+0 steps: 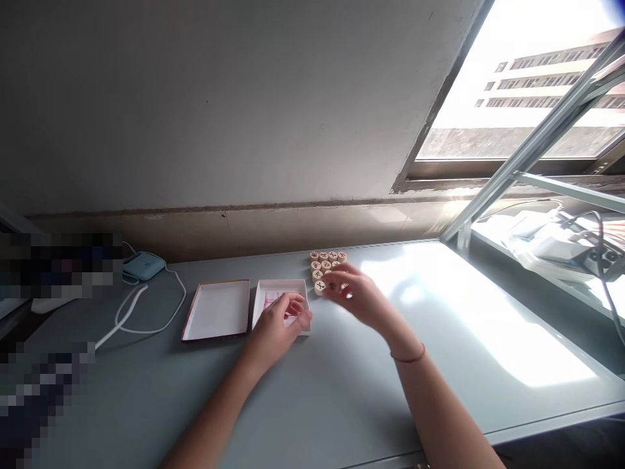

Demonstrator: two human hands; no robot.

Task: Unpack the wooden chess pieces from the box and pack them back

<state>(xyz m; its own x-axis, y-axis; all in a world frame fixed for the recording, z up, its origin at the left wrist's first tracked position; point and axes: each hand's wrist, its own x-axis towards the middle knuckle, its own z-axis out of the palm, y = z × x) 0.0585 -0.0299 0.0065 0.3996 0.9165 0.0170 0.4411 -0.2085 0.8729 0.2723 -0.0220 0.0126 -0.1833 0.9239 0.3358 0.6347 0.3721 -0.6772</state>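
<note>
Round wooden Chinese chess pieces (317, 266) with red and dark characters stand in close rows near the table's back edge. My right hand (359, 293) reaches over the front of these rows, its fingers curled around a piece there; the hand partly hides several pieces. To the left lies an open white box (280, 284) with a pink-printed sheet (271, 297) inside. My left hand (278, 326) is over the box's front right part, fingers bent and thumb apart, with no piece visible in it.
A second shallow box half, white inside with a reddish edge (217, 309), lies left of the box. Farther left are a light blue device (143, 266) and a white cable (183, 296). A metal frame (527, 140) and a power strip (603, 257) stand at the right.
</note>
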